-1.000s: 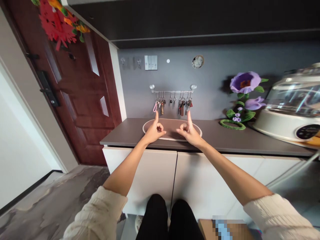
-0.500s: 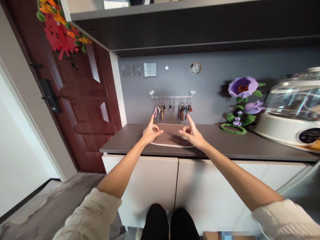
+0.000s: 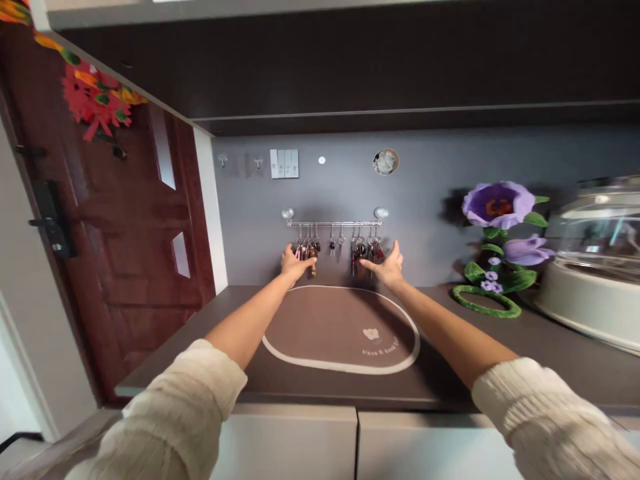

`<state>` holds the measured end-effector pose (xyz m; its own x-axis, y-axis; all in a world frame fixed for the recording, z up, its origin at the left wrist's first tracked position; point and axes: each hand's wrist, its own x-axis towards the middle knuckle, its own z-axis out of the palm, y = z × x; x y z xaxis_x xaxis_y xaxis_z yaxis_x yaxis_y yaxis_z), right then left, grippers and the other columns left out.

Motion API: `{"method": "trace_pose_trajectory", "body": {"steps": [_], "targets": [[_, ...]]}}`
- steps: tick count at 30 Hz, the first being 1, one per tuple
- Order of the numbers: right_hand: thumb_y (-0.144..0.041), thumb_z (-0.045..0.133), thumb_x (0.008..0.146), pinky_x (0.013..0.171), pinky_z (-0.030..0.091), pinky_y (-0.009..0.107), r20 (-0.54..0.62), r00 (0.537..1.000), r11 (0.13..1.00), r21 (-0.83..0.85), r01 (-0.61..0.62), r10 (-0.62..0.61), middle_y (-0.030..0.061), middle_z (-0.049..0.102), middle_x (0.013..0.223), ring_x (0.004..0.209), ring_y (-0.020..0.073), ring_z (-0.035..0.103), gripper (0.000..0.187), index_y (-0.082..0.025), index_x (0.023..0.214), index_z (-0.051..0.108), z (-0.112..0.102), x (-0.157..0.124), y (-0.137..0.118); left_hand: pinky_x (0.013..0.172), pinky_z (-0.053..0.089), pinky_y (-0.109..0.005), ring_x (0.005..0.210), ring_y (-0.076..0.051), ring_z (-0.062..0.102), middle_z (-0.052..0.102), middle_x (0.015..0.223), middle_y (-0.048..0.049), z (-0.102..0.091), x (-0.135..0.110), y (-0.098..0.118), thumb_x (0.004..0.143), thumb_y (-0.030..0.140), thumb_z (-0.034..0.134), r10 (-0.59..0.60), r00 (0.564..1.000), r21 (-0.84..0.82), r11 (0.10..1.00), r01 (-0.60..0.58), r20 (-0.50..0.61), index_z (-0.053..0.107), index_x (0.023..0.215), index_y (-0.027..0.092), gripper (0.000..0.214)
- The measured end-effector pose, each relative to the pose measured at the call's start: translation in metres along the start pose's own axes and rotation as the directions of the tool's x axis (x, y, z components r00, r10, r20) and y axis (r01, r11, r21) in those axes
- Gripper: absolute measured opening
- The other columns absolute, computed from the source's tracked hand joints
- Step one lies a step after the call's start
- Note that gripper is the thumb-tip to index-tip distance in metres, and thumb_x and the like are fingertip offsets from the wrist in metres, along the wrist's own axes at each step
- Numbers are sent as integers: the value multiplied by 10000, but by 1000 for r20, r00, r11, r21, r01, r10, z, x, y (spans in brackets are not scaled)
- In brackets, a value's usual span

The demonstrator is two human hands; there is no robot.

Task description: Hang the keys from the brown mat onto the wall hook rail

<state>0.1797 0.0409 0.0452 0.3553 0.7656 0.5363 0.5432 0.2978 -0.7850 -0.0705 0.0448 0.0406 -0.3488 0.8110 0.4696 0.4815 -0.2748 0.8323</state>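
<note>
Now stretches both arms across the worktop (image 3: pixel 200 333) to the key rail (image 3: pixel 333 223) on the grey wall. Has stepped in closer within the last second: no longer holds the hands over the oval mat (image 3: pixel 340 330) with forefingers up, but has carried them past it, right to the keys below the rail. Sets the left hand (image 3: pixel 295 261) against the left bunch of keys (image 3: pixel 311 252) under the rail's left end, fingers curled towards it; cannot tell whether closed on it or only touching. Holds the right hand (image 3: pixel 387 268) loosely open, thumb raised, fingertips at the right bunch of keys (image 3: pixel 363 253) under the rail's right end, gripping nothing clearly. Brings the keys within touch, so the work now lies at the hooks, not over the mat. Leaves the purple flower (image 3: pixel 497 207), well right of the rail, untouched.
</note>
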Motion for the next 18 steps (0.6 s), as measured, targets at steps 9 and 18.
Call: {"method": "trace_pose_trajectory", "body": {"steps": [9,18], "targets": [[-417,696,532,933,321,421,-162,987,1000,5,-10,11,189,237,1291,1125,350,417,1121,-204,1381,-4,60,1,-10,808,414,-366,1074,-304,475,398,1218,-150,67,-1,17,574,464,667,-174,921,146,961,236,-348,101,1326,236,969],[-228,516,679,919,349,352,-135,989,997,20,68,-65,159,352,1190,1065,269,471,797,-178,1363,110,49,0,-15,649,428,-272,824,-203,609,615,967,-89,49,0,18,726,317,546,-154,963,64,983,172,-222,344,1200,203,528]]}}
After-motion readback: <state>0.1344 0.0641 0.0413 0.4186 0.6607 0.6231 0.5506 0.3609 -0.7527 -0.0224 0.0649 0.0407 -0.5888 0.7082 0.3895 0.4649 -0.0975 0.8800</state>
